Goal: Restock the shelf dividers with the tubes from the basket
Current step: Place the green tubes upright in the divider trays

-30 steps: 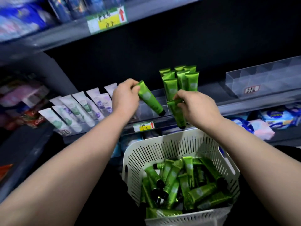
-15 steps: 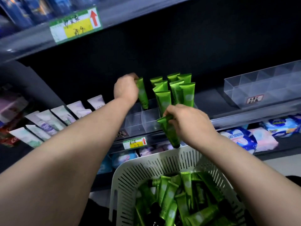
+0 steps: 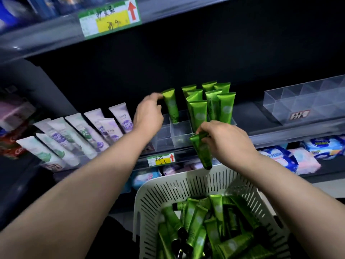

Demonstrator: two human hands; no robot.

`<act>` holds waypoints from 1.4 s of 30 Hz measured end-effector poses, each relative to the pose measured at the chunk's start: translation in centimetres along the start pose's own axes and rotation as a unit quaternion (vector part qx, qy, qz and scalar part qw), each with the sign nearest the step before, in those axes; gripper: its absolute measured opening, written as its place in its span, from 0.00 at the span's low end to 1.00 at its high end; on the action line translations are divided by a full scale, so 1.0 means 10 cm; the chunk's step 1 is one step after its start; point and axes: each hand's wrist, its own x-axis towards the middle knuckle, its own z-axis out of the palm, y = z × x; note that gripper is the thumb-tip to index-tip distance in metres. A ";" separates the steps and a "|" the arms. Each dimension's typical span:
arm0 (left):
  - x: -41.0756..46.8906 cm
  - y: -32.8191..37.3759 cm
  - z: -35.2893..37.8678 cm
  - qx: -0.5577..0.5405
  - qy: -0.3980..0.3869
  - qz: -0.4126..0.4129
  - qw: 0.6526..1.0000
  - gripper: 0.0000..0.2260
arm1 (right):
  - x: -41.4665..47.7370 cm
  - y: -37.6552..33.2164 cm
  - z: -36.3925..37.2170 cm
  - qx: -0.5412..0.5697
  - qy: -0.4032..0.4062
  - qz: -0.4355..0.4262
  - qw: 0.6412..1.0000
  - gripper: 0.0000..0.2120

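Note:
A white slotted basket (image 3: 179,189) at the bottom holds several green tubes (image 3: 197,227) lying loose. On the middle shelf a clear divider tray (image 3: 179,135) has several green tubes (image 3: 220,107) standing cap-down on its right side. One more green tube (image 3: 170,105) stands upright in a rear-left cell, with the fingertips of my left hand (image 3: 149,114) at its top edge. Just right of it, in front of the tray, my right hand (image 3: 224,143) grips another green tube (image 3: 202,152), cap pointing down above the basket rim.
White and purple tubes (image 3: 84,133) lean in rows left of the tray. An empty clear divider tray (image 3: 306,101) stands at the right. Price tags (image 3: 162,159) hang on the shelf edges. Soft packs (image 3: 302,156) fill the shelf below.
My left hand has stood its tube upright in a rear-left cell of the tray and its grip has loosened. My right hand stays in front of the tray with its tube.

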 end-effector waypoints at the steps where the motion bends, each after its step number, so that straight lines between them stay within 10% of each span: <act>1: -0.13 -0.03 -0.04 0.001 -0.004 0.012 1.000 0.16 | -0.02 -0.02 0.00 -0.002 0.003 -0.003 1.000 0.12; 17: -0.86 -0.30 -0.12 0.028 -0.040 0.042 0.998 0.13 | 0.79 -0.70 -0.30 -0.021 0.192 -0.022 0.981 0.11; 42: -0.77 -0.22 0.14 0.090 -0.123 0.095 0.984 0.13 | 1.27 -0.44 0.20 -0.251 0.129 0.032 0.959 0.19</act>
